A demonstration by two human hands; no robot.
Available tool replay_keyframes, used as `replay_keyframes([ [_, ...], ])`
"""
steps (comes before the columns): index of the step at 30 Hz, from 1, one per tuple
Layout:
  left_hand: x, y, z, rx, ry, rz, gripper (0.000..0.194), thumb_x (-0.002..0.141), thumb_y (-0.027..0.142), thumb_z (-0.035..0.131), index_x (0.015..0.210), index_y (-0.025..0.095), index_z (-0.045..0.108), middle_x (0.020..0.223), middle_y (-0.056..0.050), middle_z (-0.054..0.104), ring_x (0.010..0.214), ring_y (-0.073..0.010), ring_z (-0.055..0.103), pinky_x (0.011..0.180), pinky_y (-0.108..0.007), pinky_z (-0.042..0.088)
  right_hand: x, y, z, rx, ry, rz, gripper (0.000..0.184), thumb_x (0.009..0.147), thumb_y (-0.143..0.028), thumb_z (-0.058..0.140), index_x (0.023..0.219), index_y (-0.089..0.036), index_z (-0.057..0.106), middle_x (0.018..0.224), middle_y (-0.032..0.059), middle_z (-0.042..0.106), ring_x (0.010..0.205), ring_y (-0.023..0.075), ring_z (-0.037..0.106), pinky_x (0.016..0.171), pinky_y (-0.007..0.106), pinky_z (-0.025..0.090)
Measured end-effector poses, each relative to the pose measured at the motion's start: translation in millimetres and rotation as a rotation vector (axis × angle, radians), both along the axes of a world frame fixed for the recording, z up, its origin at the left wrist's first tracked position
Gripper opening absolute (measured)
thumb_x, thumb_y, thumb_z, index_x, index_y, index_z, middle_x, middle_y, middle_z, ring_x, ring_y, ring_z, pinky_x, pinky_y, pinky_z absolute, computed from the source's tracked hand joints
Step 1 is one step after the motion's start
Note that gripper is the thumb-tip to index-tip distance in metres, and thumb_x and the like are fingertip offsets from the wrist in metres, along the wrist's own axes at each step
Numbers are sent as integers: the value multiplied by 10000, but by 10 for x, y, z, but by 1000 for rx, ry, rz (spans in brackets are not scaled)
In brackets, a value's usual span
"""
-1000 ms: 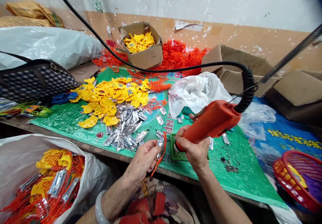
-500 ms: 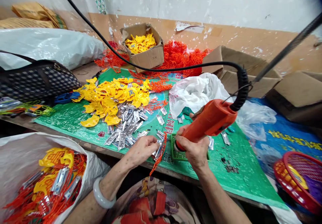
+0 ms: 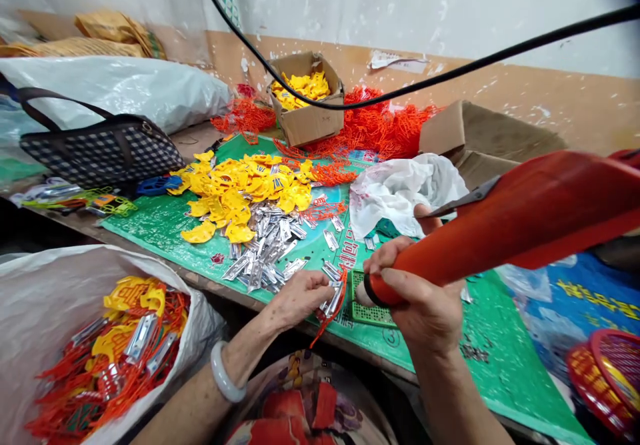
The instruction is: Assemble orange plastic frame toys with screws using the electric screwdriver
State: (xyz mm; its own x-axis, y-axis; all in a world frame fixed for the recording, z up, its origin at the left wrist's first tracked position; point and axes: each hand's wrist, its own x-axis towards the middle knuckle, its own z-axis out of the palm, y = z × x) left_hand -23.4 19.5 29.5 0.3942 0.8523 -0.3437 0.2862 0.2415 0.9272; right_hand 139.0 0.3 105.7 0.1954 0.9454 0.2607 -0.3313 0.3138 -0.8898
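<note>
My left hand (image 3: 299, 300) is closed, its thumb and fingertips pinching a shiny metal piece (image 3: 329, 306) with an orange plastic netting strip (image 3: 334, 317) along it, by the table's front edge. In my right hand (image 3: 425, 308) is a red-orange electric screwdriver (image 3: 500, 221), its rear end large and close on the right. The fingers wrap round its black-ringed front end, which points left over a small green basket (image 3: 360, 277); the bit cannot be made out. Loose silver metal pieces (image 3: 273, 248) and a heap of yellow plastic parts (image 3: 240, 188) lie beyond my left hand.
A white sack (image 3: 150, 258) of yellow, orange and metal parts stands lower left. Behind are a cardboard box (image 3: 313, 123) of yellow parts, orange netting (image 3: 385, 128) and a white bag (image 3: 405, 191). A black cable (image 3: 430, 85) crosses above. Red baskets (image 3: 595, 378) sit lower right.
The screwdriver has tilted, its rear end swinging right and closer to me, and its tip points more to the left. My left hand keeps its pinch. The view has shifted left.
</note>
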Motion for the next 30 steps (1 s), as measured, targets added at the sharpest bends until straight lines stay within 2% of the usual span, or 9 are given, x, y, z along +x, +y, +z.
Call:
replay_keyframes([
  [5,1,-5,28,-12,-35,5,188,682,361,549,630,180,549,548,45,481,506,-125,467,501,-241,388,-175,-8,-60,-5,-24,57,87,627,-150,708,677,-197,654,663,-31,593,603,134,580,627,320,526],
  [11,0,-16,86,-15,-65,-10,203,670,372,555,604,182,530,536,51,446,499,-118,430,489,-237,329,-240,-3,-180,-16,-43,51,81,644,-171,726,694,-193,667,679,-22,606,615,137,590,636,319,522],
  [25,15,-1,27,6,-75,-29,191,683,358,542,627,175,535,557,43,450,552,-126,398,517,-246,266,-241,4,-201,-21,-68,71,127,639,-161,739,715,-197,644,683,-30,610,608,144,588,634,339,515],
  [30,26,-11,18,24,-79,-14,226,691,384,557,595,184,518,548,45,407,554,-124,357,507,-248,252,-254,-1,-182,-16,-69,76,274,640,-163,735,890,-218,638,687,-46,609,594,137,586,626,333,522],
])
